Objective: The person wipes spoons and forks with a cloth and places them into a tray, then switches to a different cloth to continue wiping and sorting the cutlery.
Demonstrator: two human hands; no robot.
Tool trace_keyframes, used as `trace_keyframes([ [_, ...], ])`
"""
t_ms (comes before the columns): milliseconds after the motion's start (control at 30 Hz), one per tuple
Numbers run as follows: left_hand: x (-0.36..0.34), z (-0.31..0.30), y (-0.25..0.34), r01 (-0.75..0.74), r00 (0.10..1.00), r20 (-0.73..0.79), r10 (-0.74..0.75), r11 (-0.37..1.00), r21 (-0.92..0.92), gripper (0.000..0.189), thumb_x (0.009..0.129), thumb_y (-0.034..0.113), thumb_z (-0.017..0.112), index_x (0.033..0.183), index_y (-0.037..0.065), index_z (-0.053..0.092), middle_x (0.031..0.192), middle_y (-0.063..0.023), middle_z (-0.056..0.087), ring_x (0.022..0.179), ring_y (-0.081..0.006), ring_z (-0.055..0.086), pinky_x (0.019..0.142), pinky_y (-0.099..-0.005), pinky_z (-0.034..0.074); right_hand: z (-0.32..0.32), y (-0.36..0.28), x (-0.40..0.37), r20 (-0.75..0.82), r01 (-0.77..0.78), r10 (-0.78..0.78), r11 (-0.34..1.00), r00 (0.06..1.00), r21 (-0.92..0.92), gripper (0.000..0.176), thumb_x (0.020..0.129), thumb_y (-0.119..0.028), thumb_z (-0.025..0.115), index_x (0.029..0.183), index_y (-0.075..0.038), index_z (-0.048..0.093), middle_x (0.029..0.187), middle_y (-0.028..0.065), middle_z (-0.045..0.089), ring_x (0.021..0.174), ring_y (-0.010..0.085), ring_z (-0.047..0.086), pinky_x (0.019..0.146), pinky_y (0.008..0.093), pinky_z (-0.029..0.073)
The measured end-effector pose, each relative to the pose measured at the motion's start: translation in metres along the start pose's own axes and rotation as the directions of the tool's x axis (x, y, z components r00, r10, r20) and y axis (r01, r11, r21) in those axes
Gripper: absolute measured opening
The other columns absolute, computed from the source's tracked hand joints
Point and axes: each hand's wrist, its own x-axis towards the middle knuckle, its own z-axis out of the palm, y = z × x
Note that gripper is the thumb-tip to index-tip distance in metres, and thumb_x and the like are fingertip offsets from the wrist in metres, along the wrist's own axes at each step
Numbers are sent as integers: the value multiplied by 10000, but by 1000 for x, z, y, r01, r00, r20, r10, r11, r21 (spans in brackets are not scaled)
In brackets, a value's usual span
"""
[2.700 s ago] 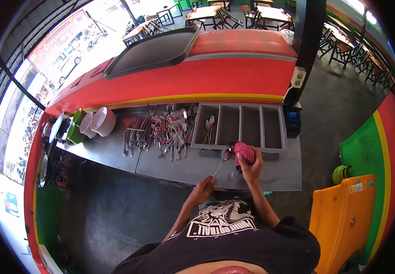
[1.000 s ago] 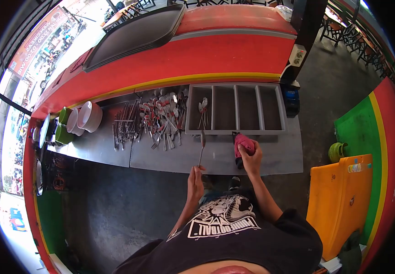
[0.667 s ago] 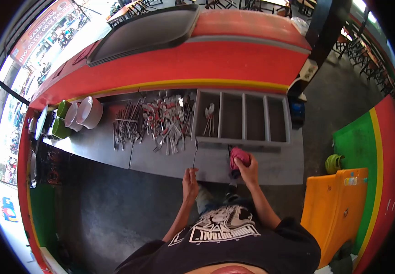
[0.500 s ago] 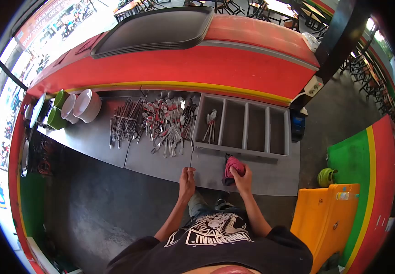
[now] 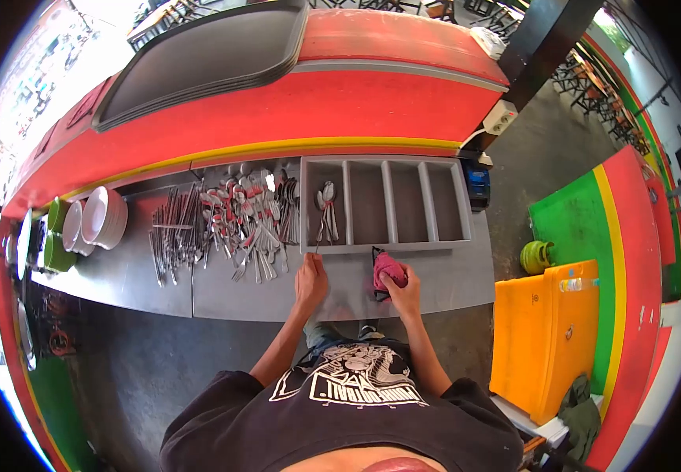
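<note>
My left hand (image 5: pixel 311 281) is closed in a pinch at the front left corner of the grey divided tray (image 5: pixel 388 248), around a thin utensil end that is too small to make out. My right hand (image 5: pixel 401 287) grips a crumpled pink and dark cloth (image 5: pixel 386 271) over the counter, just in front of the tray. A few spoons (image 5: pixel 326 204) lie in the tray's leftmost compartment. Left of the tray, a loose heap of spoons and forks (image 5: pixel 250 220) lies on the metal counter (image 5: pixel 238 301), beside a pile of thinner cutlery (image 5: pixel 174 232).
White bowls (image 5: pixel 107 219) and green bowls (image 5: pixel 57 252) stand at the counter's left end. Black trays (image 5: pixel 207 59) lie on the red ledge (image 5: pixel 395 39). A blue and black object (image 5: pixel 478 187) sits right of the divided tray. An orange cabinet (image 5: pixel 541 338) stands at the right.
The view has shifted, so the counter and tray appear further left. My left hand has moved up to the tray's front left corner. The cloth remains in my right hand.
</note>
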Motion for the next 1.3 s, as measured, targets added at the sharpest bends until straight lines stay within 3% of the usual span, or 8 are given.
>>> trace_keyframes([
  [167,34,14,-15,4,990,140,-21,993,117,257,988,200,466,1168,17,470,934,-298,634,855,-501,606,755,-575,470,19,-6,6,-56,-28,30,999,998,36,487,778,-242,825,1118,44,626,1012,123,688,927,171,654,819,312,526],
  [267,55,42,-49,-253,965,-33,259,960,122,431,997,291,477,1310,0,425,1078,-317,600,889,-509,612,789,-551,503,34,-14,5,-74,-40,45,997,996,64,472,786,-224,820,1124,42,624,1024,114,684,928,159,648,821,303,524],
  [467,67,-33,23,-115,946,318,58,979,166,685,962,403,582,1475,38,311,1212,-304,568,1014,-470,618,808,-496,526,65,-31,2,-1,-33,34,975,999,221,407,816,-169,781,1138,25,626,1025,80,678,933,143,635,837,291,511],
  [667,66,-75,-11,-93,738,493,461,793,-602,632,926,283,684,1452,80,400,1167,-174,639,964,-248,672,770,-427,542,119,-80,-14,174,-48,-2,957,985,285,369,851,-159,752,1149,17,627,1037,61,673,939,131,628,843,284,508],
  [867,78,-136,-54,-28,759,586,284,913,-406,400,901,194,709,1252,47,585,950,-105,668,857,-162,624,743,-334,512,182,-74,-16,230,-46,-31,946,973,321,338,922,-226,705,1157,4,628,1039,58,666,953,124,615,848,277,502],
  [1033,66,-199,-63,186,856,504,113,843,-505,311,938,91,650,1218,1,550,919,-69,663,728,-100,621,588,-275,514,205,-97,-27,381,-74,-22,969,924,237,353,965,-275,654,1175,7,622,1116,98,648,1006,152,623,864,281,514],
  [1133,42,-229,-67,17,936,323,138,900,-436,302,941,78,642,1215,-8,546,897,-69,662,725,-104,626,589,-280,516,215,-114,-30,408,59,-132,981,903,186,337,975,-263,636,1172,11,624,1149,118,633,1048,164,620,841,269,531],
  [1300,-23,-259,-62,73,997,52,-58,925,-372,285,925,106,664,1181,11,581,865,-58,648,724,-127,619,616,-301,493,237,-185,-42,583,168,-280,956,763,240,245,990,-220,615,897,7,620,744,-5,623,659,42,548,611,218,442],
])
